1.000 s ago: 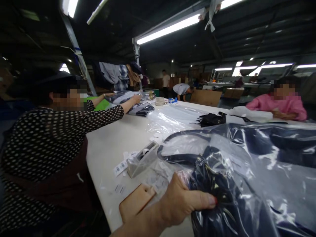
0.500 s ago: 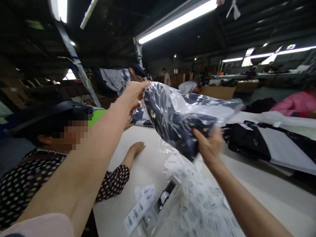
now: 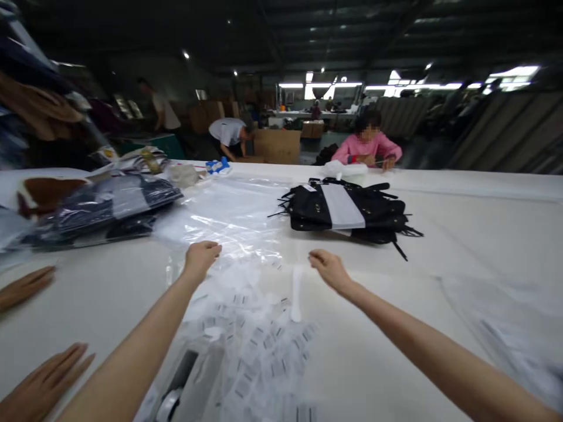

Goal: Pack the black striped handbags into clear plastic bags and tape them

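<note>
Clear plastic bags [image 3: 233, 211] lie at the centre of the frame, just beyond the left hand [image 3: 202, 258], whose fingers are curled together; I cannot tell whether they pinch anything. Right of centre, the right hand [image 3: 329, 268] has loosely bent fingers holding nothing visible, near black garments [image 3: 308, 212] wrapped with a white band [image 3: 343, 206].
</note>
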A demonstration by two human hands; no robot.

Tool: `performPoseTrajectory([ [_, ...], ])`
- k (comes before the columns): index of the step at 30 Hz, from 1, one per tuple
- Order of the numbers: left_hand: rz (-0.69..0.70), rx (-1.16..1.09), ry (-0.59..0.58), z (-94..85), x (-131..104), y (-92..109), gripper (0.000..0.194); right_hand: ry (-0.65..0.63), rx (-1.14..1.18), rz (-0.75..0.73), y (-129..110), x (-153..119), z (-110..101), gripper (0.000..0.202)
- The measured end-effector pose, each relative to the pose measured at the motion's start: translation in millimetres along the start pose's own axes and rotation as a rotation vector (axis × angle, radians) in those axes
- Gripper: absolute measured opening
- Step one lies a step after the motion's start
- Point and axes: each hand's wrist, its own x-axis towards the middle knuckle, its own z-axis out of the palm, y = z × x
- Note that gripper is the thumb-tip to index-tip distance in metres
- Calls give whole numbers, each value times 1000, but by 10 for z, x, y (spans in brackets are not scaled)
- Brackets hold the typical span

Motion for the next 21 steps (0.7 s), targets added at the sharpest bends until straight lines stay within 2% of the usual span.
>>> performPoseTrajectory([
  [3,-148,-200,-263,1117,-180,59,14,233,59,201,500,504,-1130,6],
  [4,-190,-243,-329,1475,-251,74,14,291,93,274,678,624,-1420,7],
  [6,-286,-329,-428,2175,-383,95,15,376,191,409,1029,814,-1842,9],
  [9,-435,-449,-476,3167,-479,132,13,436,378,531,1479,1096,-2129,11],
  [12,-523,-564,-466,3987,-397,211,5,445,558,562,1807,1453,-2176,6],
  [14,-524,-632,-450,4371,-277,261,10,422,661,560,1979,1684,-2158,8],
  [16,-494,-743,-434,4609,-161,282,18,384,804,533,2122,1862,-2127,13],
  [18,-464,-937,-410,4726,-90,274,22,366,984,474,2223,1977,-2094,16],
  [21,-401,-1229,-423,4789,-60,268,31,383,1201,387,2273,2083,-2055,15],
])
